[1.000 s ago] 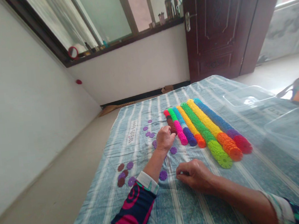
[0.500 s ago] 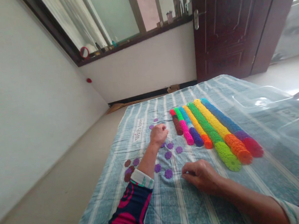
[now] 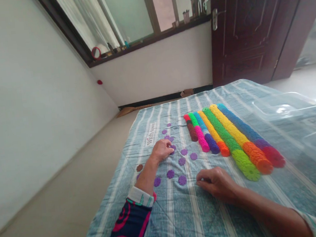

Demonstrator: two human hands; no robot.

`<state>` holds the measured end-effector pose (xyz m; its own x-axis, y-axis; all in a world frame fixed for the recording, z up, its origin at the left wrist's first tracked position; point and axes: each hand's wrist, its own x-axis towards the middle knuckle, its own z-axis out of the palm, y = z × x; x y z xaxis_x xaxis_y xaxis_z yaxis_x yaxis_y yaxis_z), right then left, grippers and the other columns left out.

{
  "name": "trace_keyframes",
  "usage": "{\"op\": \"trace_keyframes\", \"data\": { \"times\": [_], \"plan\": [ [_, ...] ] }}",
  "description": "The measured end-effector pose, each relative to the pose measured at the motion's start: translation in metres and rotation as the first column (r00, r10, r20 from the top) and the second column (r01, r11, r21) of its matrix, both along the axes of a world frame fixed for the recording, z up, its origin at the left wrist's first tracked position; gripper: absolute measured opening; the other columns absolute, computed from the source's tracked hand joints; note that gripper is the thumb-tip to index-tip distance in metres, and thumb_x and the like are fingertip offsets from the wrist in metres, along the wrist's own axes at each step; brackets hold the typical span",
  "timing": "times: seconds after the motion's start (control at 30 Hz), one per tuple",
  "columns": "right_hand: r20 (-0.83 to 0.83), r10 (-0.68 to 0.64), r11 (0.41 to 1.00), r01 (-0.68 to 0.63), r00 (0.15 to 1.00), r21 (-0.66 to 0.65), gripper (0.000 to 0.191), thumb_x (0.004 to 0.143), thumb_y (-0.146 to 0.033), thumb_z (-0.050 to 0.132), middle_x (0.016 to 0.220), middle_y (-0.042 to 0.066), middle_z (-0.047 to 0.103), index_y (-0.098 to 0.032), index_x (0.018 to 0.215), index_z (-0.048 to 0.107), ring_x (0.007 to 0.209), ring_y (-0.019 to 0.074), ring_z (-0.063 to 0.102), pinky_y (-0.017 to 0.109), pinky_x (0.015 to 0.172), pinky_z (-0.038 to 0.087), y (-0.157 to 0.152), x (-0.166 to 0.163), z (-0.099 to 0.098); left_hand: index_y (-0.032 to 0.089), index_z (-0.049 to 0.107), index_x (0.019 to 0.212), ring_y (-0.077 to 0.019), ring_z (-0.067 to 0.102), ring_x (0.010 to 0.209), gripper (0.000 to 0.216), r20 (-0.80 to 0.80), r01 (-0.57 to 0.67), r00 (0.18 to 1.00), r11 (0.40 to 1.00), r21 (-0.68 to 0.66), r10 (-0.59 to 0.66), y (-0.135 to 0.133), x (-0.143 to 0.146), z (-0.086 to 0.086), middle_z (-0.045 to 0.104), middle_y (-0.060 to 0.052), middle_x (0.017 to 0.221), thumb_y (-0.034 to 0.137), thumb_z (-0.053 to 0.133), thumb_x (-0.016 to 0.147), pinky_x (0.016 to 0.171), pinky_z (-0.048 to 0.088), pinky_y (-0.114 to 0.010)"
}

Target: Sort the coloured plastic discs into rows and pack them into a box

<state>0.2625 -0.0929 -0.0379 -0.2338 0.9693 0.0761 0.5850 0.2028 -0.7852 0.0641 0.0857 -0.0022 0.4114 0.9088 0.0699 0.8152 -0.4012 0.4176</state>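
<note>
My left hand (image 3: 161,150) is closed in a pinch at a purple notched plastic disc (image 3: 173,147) on the cloth. Whether that disc is lifted at all is hard to tell. Several more purple discs (image 3: 181,161) lie scattered around it, and a brown disc (image 3: 139,168) shows left of my forearm. My right hand (image 3: 218,183) rests nearer to me with its fingers curled together; what they hold, if anything, is hidden. Beyond it, tight rows of overlapping discs run side by side, among them a green row (image 3: 223,138), a yellow row (image 3: 228,128) and a shorter brown row (image 3: 192,130).
A striped blue-grey cloth (image 3: 184,213) covers the surface, with printed lettering at its left side. Clear plastic containers (image 3: 282,108) stand at the right. Past the far edge are a wall, a window sill with small items and a dark red door (image 3: 249,24).
My left hand has drawn back toward me and slightly left, uncovering purple discs beyond it. A pink-red piece now shows beside the left cuff. The right hand keeps its curled pose.
</note>
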Motion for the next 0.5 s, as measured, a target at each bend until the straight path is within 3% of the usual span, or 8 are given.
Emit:
{"op": "trace_keyframes", "data": {
  "times": [0.13,0.33,0.5],
  "plan": [
    [-0.001,-0.013,1.0,0.013,1.0,0.001,0.019,0.081,-0.028,0.055,0.063,0.0,0.066,-0.02,0.08,0.072,0.059,0.0139,0.058,0.023,0.058,0.034,0.0,0.0,0.001,0.016,0.063,0.061,-0.0116,0.053,0.058,0.003,-0.002,-0.017,1.0,0.999,-0.033,0.017,0.0,-0.015,0.002,0.058,0.003,0.058,0.018,0.064,0.06,0.058,0.038,-0.022],
    [0.009,-0.015,1.0,0.015,1.0,0.004,0.019,0.082,-0.028,0.056,0.062,0.0,0.065,-0.02,0.081,0.073,0.059,0.0138,0.057,0.024,0.058,0.033,-0.001,0.0,0.002,0.017,0.069,0.081,-0.0136,0.056,0.062,0.022,-0.005,-0.092,0.996,0.995,0.04,0.093,-0.009,-0.007,-0.002,0.061,0.001,0.063,0.034,0.064,0.068,0.061,0.039,-0.024],
    [0.016,-0.021,1.0,0.021,1.0,0.009,0.02,0.081,-0.028,0.055,0.062,0.0,0.065,-0.019,0.08,0.073,0.058,0.0131,0.056,0.023,0.058,0.033,-0.001,0.0,0.002,0.017,0.066,0.068,-0.0134,0.056,0.064,0.011,-0.107,-0.133,0.985,0.991,0.03,0.136,-0.01,0.002,-0.002,0.063,0.0,0.065,0.028,0.063,0.068,0.058,0.036,-0.023]
  ]
}}
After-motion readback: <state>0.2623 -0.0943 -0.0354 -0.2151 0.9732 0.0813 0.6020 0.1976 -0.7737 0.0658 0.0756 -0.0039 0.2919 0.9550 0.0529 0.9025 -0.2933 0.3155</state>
